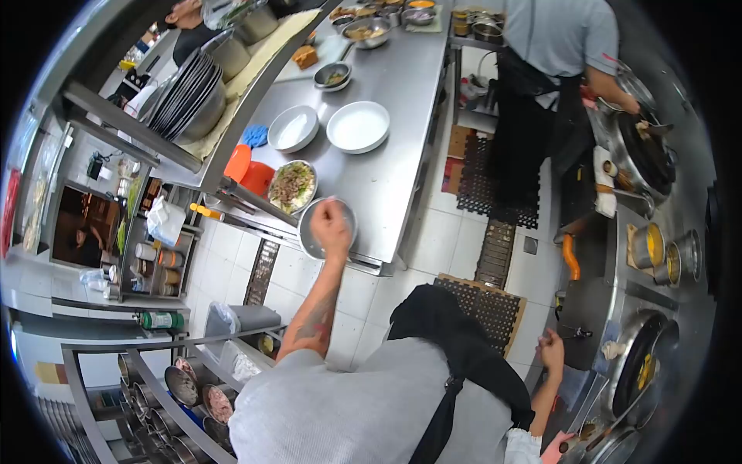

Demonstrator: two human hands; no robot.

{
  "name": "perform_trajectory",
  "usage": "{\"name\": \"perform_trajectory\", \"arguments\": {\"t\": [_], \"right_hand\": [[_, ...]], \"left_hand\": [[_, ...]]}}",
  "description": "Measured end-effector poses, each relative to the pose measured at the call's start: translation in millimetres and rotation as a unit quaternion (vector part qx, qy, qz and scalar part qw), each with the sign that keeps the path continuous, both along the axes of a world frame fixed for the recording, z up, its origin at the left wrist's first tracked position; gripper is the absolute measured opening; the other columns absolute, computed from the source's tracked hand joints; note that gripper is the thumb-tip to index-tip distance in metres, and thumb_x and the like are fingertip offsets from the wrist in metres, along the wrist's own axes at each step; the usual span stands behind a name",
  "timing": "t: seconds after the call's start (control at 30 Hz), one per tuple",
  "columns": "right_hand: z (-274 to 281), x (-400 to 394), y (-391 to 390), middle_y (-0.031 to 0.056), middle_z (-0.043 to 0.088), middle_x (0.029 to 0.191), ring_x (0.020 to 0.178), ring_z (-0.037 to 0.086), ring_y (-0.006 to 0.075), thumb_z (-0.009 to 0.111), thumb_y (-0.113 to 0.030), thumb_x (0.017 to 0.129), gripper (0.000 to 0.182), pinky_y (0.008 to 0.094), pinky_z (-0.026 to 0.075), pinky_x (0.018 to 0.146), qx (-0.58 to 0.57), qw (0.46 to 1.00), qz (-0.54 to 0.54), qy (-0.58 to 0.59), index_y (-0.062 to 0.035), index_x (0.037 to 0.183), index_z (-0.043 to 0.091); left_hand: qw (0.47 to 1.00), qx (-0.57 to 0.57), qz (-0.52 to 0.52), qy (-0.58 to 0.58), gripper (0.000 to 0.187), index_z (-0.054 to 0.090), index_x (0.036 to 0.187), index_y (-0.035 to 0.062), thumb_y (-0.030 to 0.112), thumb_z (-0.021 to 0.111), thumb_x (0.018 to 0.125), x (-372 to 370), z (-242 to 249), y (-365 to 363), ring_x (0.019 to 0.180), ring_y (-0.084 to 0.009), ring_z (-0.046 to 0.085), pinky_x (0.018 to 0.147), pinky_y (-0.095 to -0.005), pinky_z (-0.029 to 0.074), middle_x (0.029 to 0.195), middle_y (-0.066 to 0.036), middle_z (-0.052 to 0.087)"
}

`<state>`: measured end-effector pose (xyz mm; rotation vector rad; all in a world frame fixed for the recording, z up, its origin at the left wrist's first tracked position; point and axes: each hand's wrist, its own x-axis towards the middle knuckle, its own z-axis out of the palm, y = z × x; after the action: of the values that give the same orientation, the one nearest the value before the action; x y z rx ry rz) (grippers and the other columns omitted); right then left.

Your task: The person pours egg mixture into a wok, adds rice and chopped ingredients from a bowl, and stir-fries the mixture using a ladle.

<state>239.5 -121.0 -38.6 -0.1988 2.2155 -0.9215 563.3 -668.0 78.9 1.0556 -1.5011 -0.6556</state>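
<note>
**Two hands, two stations: a metal bowl at the counter's near edge**

One long steel counter point(402, 85) runs from near to far up the middle of the scene, with the stove line along the right. A co-worker in a grey shirt and dark apron point(556, 46) stands far right at a dark wok point(645, 155). Two empty white dishes point(358, 126) sit mid-counter, and a plate of stir-fried meat and greens point(291, 185) lies just left of the hand.

The left hand point(331, 226) reaches out at arm's length, fingers bunched together over the small metal bowl point(317, 228), which sits at the counter's near edge, directly beneath that hand. Whether the fingers pinch something or grip the rim, I cannot tell. The right hand point(551, 349) is well apart from the bowl, low at the near right by the stove, closed around what looks like a handle; the near wok point(641, 363) lies just right of it.

The bowl looks close to the edge, so a nudge from the outstretched arm could likely tip it to the tiled floor. With the body turned toward the counter, the pan on the right goes unwatched and could catch or slip.
</note>
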Motion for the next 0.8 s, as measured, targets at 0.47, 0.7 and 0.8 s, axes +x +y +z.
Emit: {"name": "perform_trajectory", "arguments": {"t": [0.47, 0.7, 0.8], "right_hand": [[30.8, 78.1, -280.0, 0.0186, 0.069, 0.096, 0.089, 0.068, 0.0265, 0.065, -0.022, 0.087, 0.045, 0.0365, 0.052, 0.081, -0.033, 0.962, 0.265, 0.053, 0.0001, 0.124, 0.056], [122.0, 173.9, -513.8, 0.0177, 0.069, 0.093, 0.088, 0.068, 0.0305, 0.063, -0.024, 0.086, 0.037, 0.038, 0.052, 0.081, -0.195, 0.887, 0.397, 0.135, -0.0031, 0.117, 0.063], [90.4, 189.8, -605.3, 0.0165, 0.069, 0.088, 0.08, 0.067, 0.0235, 0.063, -0.024, 0.087, 0.041, 0.0345, 0.054, 0.071, -0.195, 0.923, 0.331, 0.021, 0.0009, 0.119, 0.059]], "left_hand": [[0.886, 0.424, -0.123, 0.139, 0.036, 0.055, 0.112, 0.0003, 0.031, 0.044, 0.099, 177.6, -55.1, -170.9, 0.079, -0.0197, 0.065, 0.064, -0.0343, 0.052, 0.094, -0.01, 0.066], [0.843, 0.521, -0.091, 0.098, 0.025, 0.059, 0.099, 0.0067, 0.031, 0.054, 0.096, 176.5, -69.5, -28.1, 0.067, -0.0143, 0.063, 0.057, -0.0276, 0.05, 0.084, -0.003, 0.063], [0.853, 0.476, -0.111, 0.183, 0.014, 0.06, 0.102, 0.0044, 0.016, 0.057, 0.095, 145.8, -76.0, 3.3, 0.068, -0.0116, 0.062, 0.061, -0.0254, 0.053, 0.084, -0.002, 0.064]]}}
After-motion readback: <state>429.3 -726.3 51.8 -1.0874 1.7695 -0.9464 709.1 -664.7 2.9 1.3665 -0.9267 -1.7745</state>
